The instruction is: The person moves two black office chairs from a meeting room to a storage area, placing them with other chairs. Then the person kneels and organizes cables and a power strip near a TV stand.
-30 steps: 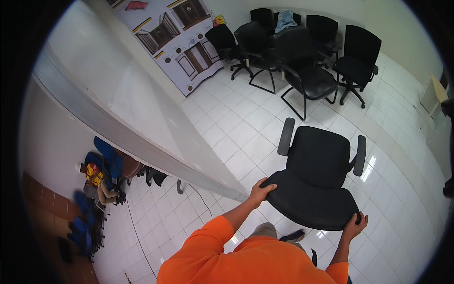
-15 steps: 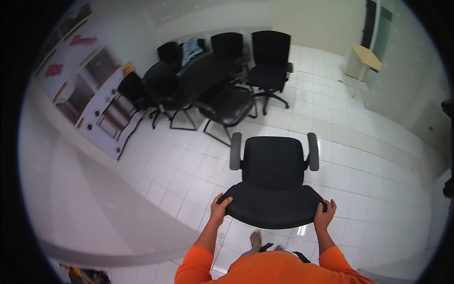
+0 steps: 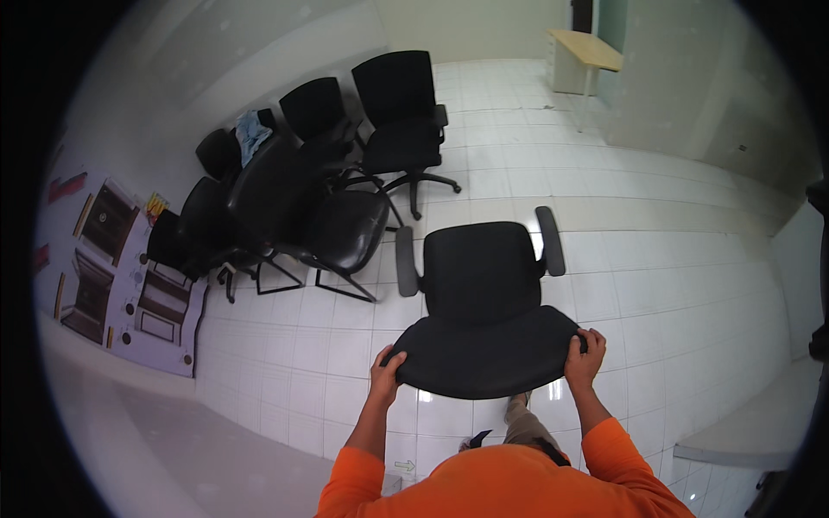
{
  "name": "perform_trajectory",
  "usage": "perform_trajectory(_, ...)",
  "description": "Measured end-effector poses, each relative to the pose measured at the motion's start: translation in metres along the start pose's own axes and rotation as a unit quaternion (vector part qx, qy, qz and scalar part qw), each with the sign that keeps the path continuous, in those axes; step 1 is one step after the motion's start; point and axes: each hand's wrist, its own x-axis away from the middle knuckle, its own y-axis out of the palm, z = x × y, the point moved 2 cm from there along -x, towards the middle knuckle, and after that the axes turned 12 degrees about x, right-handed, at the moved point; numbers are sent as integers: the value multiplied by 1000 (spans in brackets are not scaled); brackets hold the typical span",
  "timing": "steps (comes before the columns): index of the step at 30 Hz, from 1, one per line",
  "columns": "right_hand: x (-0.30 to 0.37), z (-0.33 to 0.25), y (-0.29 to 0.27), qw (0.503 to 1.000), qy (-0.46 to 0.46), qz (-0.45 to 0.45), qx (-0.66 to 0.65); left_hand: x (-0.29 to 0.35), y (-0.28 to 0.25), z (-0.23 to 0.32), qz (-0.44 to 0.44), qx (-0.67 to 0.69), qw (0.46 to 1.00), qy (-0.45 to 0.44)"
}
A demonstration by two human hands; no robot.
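Close in front of me is a black office chair with two grey armrests, its backrest toward me. My left hand grips the left edge of the backrest, the thumb on the near face and the fingers curled over the side. On the opposite edge, my right hand is closed round the backrest in the same way. Both arms, in orange sleeves, reach forward from the lower edge. The chair's base and wheels are hidden under the seat.
Several black chairs stand together at left, among them a shiny cantilever chair and a wheeled chair. A light blue cloth hangs over one. Far right stands a wooden-topped desk. A printed panel and low wall line the left.
The row of chairs and the desk have shifted left in view as I move and turn rightward with the chair. My hands keep their hold on the backrest, and one leg has stepped forward.
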Motion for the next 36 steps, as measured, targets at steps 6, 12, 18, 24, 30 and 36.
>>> perform_trajectory(6,-78,-15,32,999,24,-34,33,-75,68,30,19,-29,999,-12)
perform_trajectory(12,-127,-49,63,998,15,-52,34,-165,109,69,35,-67,997,7)
perform_trajectory(18,-135,-111,111,997,-23,-66,27,-299,128,137,60,-142,985,74)
perform_trajectory(24,-98,-204,189,995,-9,-95,4,-459,141,236,106,-290,938,158)
perform_trajectory(30,-91,-306,270,985,-66,-149,-49,-563,176,303,82,-420,872,238)
perform_trajectory(36,-95,-327,318,930,-10,-334,-150,-603,200,328,42,-445,868,215)
